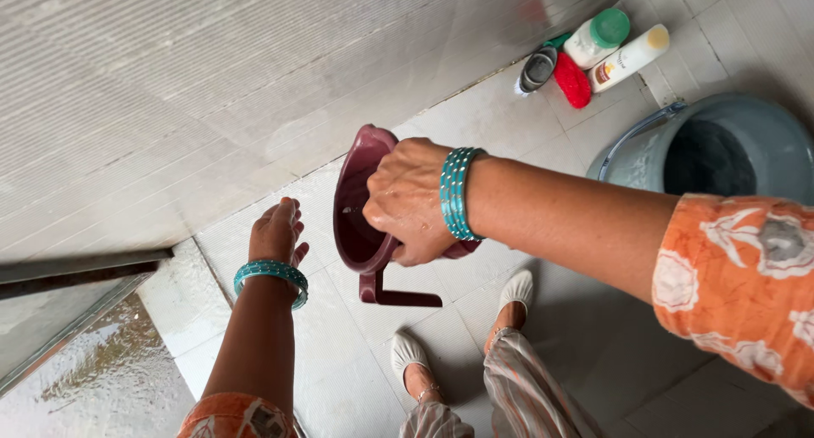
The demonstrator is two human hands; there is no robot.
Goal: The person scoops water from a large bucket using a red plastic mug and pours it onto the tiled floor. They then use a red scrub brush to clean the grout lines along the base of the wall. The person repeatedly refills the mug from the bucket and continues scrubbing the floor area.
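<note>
Head view, looking down. I see the right hand (pixel 409 199) closed over the rim of a maroon plastic mug (pixel 365 226) — the grip clamps the mug's edge, fingers curled inside and knuckles on top. The mug is held in the air above the tiled floor (pixel 475 120), tilted so that its open mouth faces the wall (pixel 170 82); its inside is dark and glossy, its wall a deep wine colour, and its flat, angular handle (pixel 398 295) hangs below the hand, pointing down and to the right. A band of teal bangles (pixel 458 192) sits on the right wrist, beside an orange flowered sleeve (pixel 738 285).

The left hand (pixel 276 230) hangs just left of the mug, apart from it — fingers loosely bent, holding nothing, the grip open. It also wears teal bangles.

Below the mug, two feet in pale slippers (pixel 515 287) stand on the floor. To the right stands a grey bucket (pixel 721 141) with a metal bail. In the far corner lie a white bottle with a green cap (pixel 598 38), a white tube (pixel 632 58), a red scrubber (pixel 572 80) and a small grey object I cannot identify.
</note>
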